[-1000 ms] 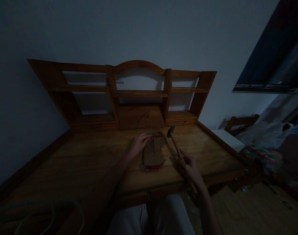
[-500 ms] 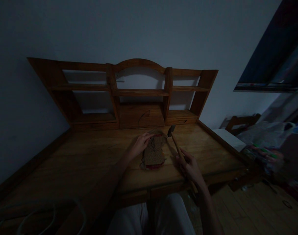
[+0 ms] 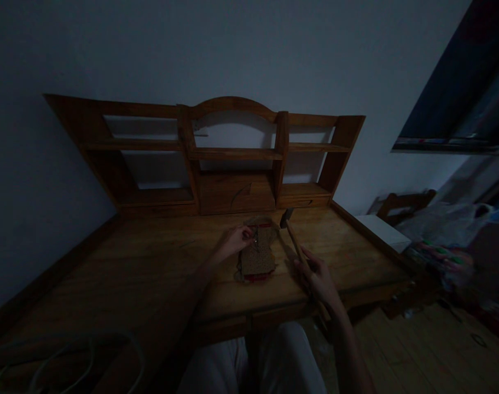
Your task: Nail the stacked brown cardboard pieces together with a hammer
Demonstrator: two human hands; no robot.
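Note:
A rough brown board or pad with ragged edges and red strips at its far and near ends lies on the wooden desk. Over its left side, my left hand has its fingers pinched together. A tiny bright speck shows beside the fingertips, but what they hold is too small and dark to make out. My right hand is wrapped round the long wooden handle of a hammer. The hammer's dark head is raised at the far end, right of the board and apart from it.
A wooden shelf unit stands along the back of the desk against the wall. Beyond the right edge are a white surface, a wooden chair back and plastic bags. Pale cables cross the lower left. The room is dim.
My left hand's fingers have gone from stretched across the board's far left part to pinched, slightly lower. The hammer and my right hand have barely moved.

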